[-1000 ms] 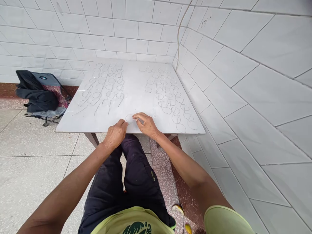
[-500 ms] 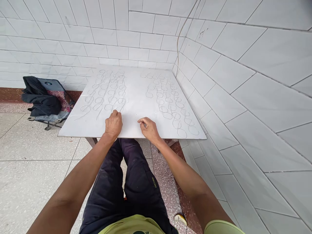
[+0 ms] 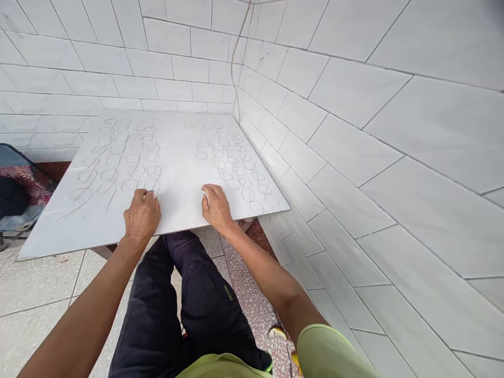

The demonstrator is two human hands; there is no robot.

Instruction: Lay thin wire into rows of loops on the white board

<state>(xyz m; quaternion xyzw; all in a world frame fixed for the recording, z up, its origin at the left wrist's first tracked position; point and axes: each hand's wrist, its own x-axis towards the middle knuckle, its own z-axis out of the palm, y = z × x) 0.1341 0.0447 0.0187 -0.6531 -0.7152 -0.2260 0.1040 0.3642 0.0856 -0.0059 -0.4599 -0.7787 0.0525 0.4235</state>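
Note:
On a white tabletop [image 3: 175, 152] lie rows of thin dark loops, a left group [image 3: 134, 157] and a right group [image 3: 230, 152]. They look like fine wire or thread, with loose tails at the near end of the left group. My left hand [image 3: 142, 214] rests at the nearest loops of that left group, its fingers closed and their tips hidden from me. My right hand [image 3: 217, 209] is closer to the right group, fingers curled in against the thumb over the tabletop. Anything pinched in either hand is too small or hidden to see.
White tiled walls [image 3: 315, 126] meet in a corner behind and right of the table. A cable [image 3: 233, 58] runs down that corner. At the left edge stands a folding chair [image 3: 23, 184] with dark cloth on it. My legs [image 3: 197, 294] are below the table's near edge.
The view has turned right, so the table sits further left in it. My right hand's fingers are now curled in more. My left hand stays closed beside the left group's near loops.

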